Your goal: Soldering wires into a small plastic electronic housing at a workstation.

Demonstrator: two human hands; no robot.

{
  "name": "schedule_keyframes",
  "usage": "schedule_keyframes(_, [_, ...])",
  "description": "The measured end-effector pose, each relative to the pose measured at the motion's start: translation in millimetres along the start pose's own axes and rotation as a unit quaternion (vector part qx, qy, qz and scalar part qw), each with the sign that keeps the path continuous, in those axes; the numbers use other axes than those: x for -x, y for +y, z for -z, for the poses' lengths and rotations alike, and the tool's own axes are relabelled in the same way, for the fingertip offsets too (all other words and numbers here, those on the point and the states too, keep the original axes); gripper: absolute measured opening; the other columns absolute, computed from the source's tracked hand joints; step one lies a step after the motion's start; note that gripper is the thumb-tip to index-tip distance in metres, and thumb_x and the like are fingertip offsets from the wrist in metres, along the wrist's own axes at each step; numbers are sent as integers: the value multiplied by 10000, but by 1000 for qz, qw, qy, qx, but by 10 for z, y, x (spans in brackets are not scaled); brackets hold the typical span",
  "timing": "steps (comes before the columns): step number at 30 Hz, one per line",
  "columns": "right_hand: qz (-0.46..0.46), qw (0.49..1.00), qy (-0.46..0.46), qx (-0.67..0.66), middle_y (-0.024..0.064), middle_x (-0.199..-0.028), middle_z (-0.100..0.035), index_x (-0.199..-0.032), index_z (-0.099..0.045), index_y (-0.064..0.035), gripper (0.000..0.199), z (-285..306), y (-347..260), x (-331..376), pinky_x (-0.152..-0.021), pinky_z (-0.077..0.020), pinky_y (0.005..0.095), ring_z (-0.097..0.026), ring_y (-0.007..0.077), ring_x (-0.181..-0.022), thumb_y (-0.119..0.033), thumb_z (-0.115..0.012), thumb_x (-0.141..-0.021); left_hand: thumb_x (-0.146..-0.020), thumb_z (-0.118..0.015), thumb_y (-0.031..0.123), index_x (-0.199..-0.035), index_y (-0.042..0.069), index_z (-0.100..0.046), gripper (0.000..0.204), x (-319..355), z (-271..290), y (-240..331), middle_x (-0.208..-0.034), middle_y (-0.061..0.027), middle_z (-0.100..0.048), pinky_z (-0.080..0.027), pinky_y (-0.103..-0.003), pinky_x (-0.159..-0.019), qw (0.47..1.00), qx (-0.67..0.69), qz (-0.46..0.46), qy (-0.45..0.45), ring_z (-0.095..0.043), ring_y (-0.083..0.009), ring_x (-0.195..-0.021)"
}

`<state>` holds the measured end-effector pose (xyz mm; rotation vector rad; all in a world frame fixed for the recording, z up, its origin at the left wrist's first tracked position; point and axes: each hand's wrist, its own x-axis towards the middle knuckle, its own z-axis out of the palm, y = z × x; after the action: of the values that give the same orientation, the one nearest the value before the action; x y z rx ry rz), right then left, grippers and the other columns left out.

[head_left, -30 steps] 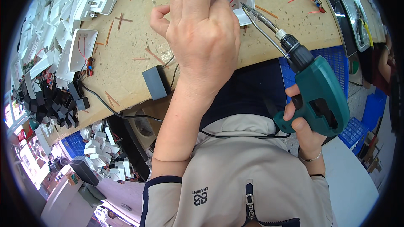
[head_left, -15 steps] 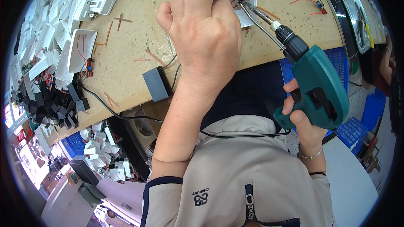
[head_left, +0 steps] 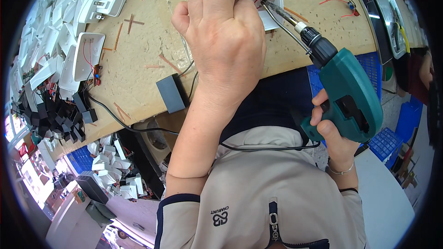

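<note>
My left hand (head_left: pixel 226 32) is closed at the left side of a white plastic housing (head_left: pixel 272 20), on the table's near part. Its fingertips are hidden behind the hand, and a bit of red wire shows inside the housing beside them. My right hand (head_left: pixel 333 129) is wrapped round the handle of a green soldering gun (head_left: pixel 353 94). The gun's dark tip and its thin curved metal feed tube meet inside the housing, close to the red wire. From the gun's handle a black cord runs left across my lap.
White housings (head_left: pixel 60 14) lie heaped at the left, above a pile of black boxes (head_left: pixel 57 117). One open housing (head_left: pixel 88 55) has red wires and a small circuit board. A black box (head_left: pixel 172 93) sits at the table's near edge. Below stand blue crates (head_left: pixel 387 143).
The soldering gun's body has shifted very slightly, with its tip still inside the housing. My left hand stays almost where it was, and the housing has edged slightly right.
</note>
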<state>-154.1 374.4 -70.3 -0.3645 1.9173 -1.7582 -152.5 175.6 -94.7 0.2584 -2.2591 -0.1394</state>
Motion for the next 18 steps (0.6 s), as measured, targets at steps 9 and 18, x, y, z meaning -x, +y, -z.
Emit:
schedule_keyframes(9, [13, 999, -7, 44, 112, -813, -532, -1120, -420, 44, 543, 8, -54, 29, -547, -439, 230, -528, 129, -621, -165, -683, -693, -611, -596, 24, -671, 13, -597, 62, -2, 2, 0, -813, -25, -531, -297, -310, -739, 1000, 6, -5, -1, -485, -175, -785])
schedule_keyframes(18, [-9, 999, -4, 32, 31, -811, -555, -939, -547, -18, 275, 9, -84, 67, -603, -449, 220, -528, 87, -679, -41, -668, -694, -613, -597, 26, -687, 4, -601, 77, -8, 14, -13, -819, -30, -526, -292, -316, -742, 1000, 12, -11, 1, -484, -181, -785])
